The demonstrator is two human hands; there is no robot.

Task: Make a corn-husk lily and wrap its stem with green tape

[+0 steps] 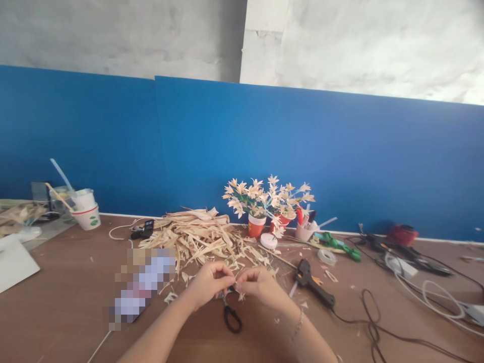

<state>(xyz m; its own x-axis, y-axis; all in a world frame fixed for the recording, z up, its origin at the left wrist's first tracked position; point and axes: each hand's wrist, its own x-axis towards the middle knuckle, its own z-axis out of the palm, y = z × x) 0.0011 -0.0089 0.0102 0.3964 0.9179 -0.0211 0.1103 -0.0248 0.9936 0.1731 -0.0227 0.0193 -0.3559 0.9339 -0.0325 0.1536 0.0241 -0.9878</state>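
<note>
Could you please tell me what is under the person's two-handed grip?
Black-handled scissors show there, with one handle loop in plain view. The left grip and right grip cover part of that spot, so the full blades cannot be seen.

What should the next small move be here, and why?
Probably a slight adjustment between the left hand and right hand: they nearly meet, partly hiding the scissors, and anything between them is too small to make out. The glue gun lies apart, untouched.

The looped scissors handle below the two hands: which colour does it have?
The looped scissors handle is black; it shows best in the head view.
</note>
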